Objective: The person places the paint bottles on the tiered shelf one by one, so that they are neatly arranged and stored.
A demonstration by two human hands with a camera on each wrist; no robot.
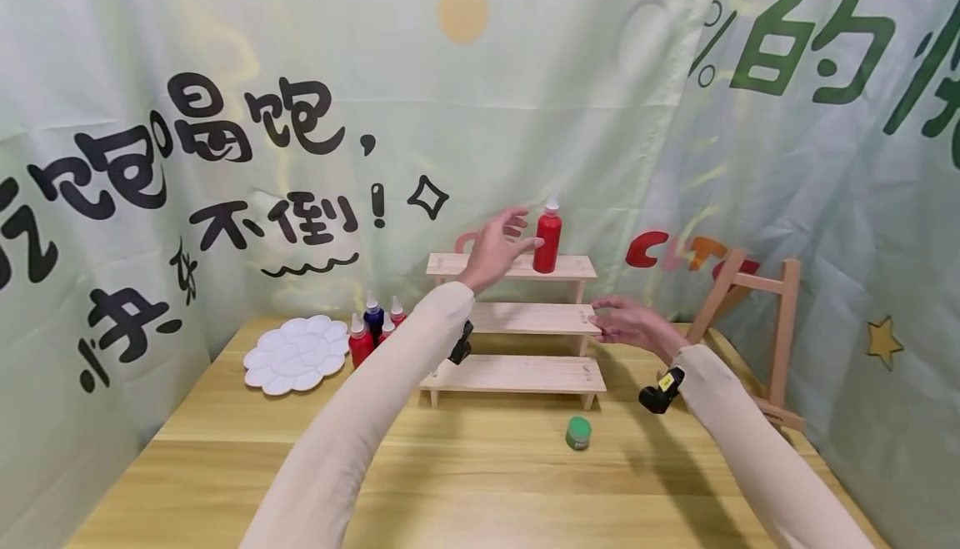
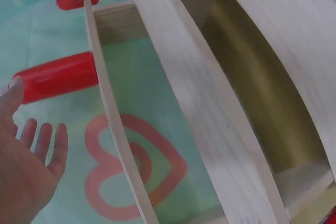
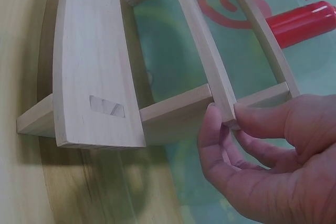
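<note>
A three-tier wooden shelf (image 1: 525,372) stands on the table. On its top board sits an upright red paint bottle (image 1: 548,241) with a white nozzle cap. Beside the bottle is my left hand (image 1: 497,247), its fingers loosely spread. The thumb overlaps the bottle's edge; whether it touches cannot be told. In the left wrist view the left hand (image 2: 26,166) has its palm and fingers apart from the bottle (image 2: 60,77). My right hand (image 1: 633,326) pinches the right end of the middle board between thumb and fingers, as the right hand (image 3: 268,156) shows in the right wrist view.
Several red and blue paint bottles (image 1: 361,344) cluster left of the shelf, partly behind my left sleeve. A white flower-shaped palette (image 1: 296,355) lies at the left. A small green-lidded jar (image 1: 578,432) is in front. A wooden easel (image 1: 782,332) stands right; printed cloth hangs behind.
</note>
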